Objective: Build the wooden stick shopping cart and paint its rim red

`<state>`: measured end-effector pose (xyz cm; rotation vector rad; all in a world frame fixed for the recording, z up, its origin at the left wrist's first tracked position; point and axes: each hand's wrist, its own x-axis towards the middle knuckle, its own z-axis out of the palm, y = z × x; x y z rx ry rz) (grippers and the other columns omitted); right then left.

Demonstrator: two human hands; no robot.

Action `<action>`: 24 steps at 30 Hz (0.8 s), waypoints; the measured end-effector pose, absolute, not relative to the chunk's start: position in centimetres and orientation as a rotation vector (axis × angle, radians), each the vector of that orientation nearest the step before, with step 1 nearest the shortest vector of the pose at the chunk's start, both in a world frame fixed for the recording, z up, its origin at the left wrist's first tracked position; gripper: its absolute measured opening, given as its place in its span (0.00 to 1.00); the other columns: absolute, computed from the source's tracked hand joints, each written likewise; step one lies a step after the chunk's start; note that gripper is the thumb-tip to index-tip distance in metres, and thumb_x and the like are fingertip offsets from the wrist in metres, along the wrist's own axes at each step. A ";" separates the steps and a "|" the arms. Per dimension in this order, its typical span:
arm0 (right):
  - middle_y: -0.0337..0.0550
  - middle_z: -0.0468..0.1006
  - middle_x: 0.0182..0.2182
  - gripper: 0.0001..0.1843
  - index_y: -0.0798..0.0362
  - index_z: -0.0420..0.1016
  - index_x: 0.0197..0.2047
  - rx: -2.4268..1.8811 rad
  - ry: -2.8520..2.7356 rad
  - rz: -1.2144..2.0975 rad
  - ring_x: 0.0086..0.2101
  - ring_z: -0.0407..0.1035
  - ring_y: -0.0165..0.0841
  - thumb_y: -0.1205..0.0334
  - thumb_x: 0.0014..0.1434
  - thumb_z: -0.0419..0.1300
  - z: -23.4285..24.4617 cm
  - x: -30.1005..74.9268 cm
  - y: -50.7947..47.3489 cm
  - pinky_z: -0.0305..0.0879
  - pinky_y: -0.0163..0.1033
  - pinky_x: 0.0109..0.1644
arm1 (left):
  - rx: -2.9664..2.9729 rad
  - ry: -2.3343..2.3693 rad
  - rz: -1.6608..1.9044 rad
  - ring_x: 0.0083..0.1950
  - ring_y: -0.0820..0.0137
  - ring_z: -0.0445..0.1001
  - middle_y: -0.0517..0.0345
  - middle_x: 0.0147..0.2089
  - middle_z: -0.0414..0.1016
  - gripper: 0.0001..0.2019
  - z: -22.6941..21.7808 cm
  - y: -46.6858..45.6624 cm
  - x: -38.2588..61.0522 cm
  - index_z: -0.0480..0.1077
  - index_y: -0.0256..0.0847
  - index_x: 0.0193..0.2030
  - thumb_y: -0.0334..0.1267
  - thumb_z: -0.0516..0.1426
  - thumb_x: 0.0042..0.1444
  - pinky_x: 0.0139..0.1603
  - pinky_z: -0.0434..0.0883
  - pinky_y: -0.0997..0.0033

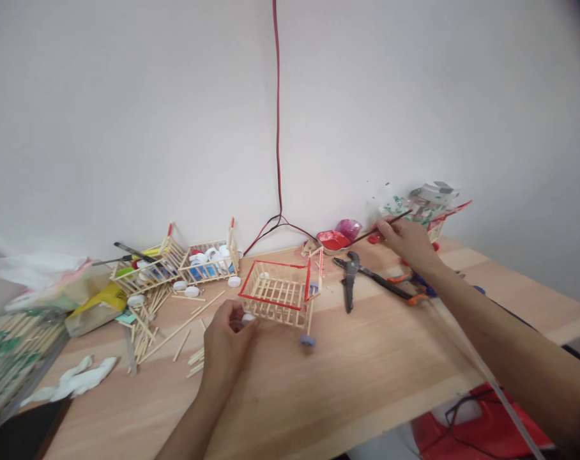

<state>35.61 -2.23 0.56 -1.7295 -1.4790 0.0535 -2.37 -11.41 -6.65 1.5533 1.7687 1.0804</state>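
Room: bare table (pixel 347 383) near; sticks (pixel 175 332) left.
Left hand (pixel 230 335): pinches cart (pixel 278 291) at near-left corner.
Right hand (pixel 405 239): grips brush (pixel 364 237), tip at dish (pixel 332 240).

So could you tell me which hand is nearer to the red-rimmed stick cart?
Left. The left hand grips the cart at its near corner; the right hand is off to the cart's right, holding a brush pointed at the paint dish.

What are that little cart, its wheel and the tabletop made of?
Little cart: thin pale wooden sticks, it seems, bare and matt, with the top rim painted red. Wheel: probably a plastic bottle cap, smooth and bluish. Table: light wood or wood-look laminate, with visible grain and a slight sheen.
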 end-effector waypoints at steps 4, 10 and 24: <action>0.50 0.81 0.28 0.17 0.55 0.77 0.29 -1.596 -1.243 0.307 0.33 0.75 0.38 0.55 0.62 0.53 0.4 36.3 -2.6 0.67 0.38 0.36 | 1.547 1.776 1.081 0.32 0.68 0.75 0.61 0.33 0.75 0.10 -6.5 -11.4 -2.3 0.67 0.42 0.35 0.41 0.59 0.45 0.35 0.69 0.70; 0.51 0.81 0.25 0.16 0.54 0.75 0.26 -1.534 -1.111 0.421 0.29 0.75 0.39 0.54 0.60 0.57 -0.5 37.1 -3.2 0.67 0.39 0.32 | 1.530 1.737 1.103 0.33 0.67 0.75 0.59 0.34 0.75 0.11 -6.3 -11.5 -2.3 0.68 0.42 0.36 0.41 0.60 0.44 0.37 0.70 0.68; 0.43 0.75 0.24 0.17 0.55 0.73 0.30 -1.160 -0.955 0.622 0.23 0.68 0.26 0.47 0.55 0.62 3.3 34.5 -5.6 0.62 0.31 0.24 | 1.556 1.732 1.130 0.34 0.67 0.75 0.60 0.33 0.76 0.09 -6.2 -11.6 -2.2 0.68 0.41 0.35 0.38 0.59 0.44 0.36 0.69 0.69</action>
